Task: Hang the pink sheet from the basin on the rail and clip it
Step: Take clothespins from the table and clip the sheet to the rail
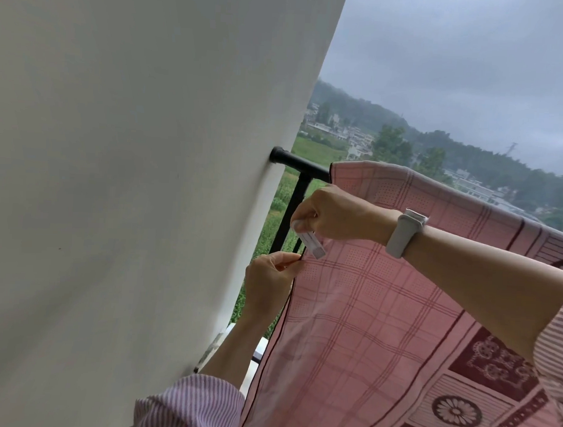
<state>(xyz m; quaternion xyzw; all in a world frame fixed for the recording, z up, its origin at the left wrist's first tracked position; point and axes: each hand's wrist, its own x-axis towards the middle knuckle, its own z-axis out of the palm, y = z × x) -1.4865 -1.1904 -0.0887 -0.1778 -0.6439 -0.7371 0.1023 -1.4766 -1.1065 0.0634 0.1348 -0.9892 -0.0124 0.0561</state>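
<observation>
Nearest my camera is the left striped sleeve, at the bottom edge of the view, with a matching striped cuff at the right edge. From the left sleeve the forearm rises to my left hand. Its thumb and fingertips are closed in a pinch on the dark-piped side edge of the pink sheet, just below the clip.

My right hand sits above the left, wrist toward the right, with a white watch strapped on it. The fingers are curled shut around the upper end of a white clothes clip. The clip points down and to the right, and its lower end lies against the sheet's edge. I cannot tell whether the clip's mouth is open or already biting the cloth.

The pink sheet is draped over the black rail. Its top fold follows the rail to the right, and the near face hangs toward me: a checked border at left, maroon floral panels at lower right. A short length of rail stays bare between the sheet's corner and the white wall, where the rail is socketed. A black upright post drops from that bare section, behind my right hand.

Beyond the rail: green fields, houses, wooded hills, grey sky.
</observation>
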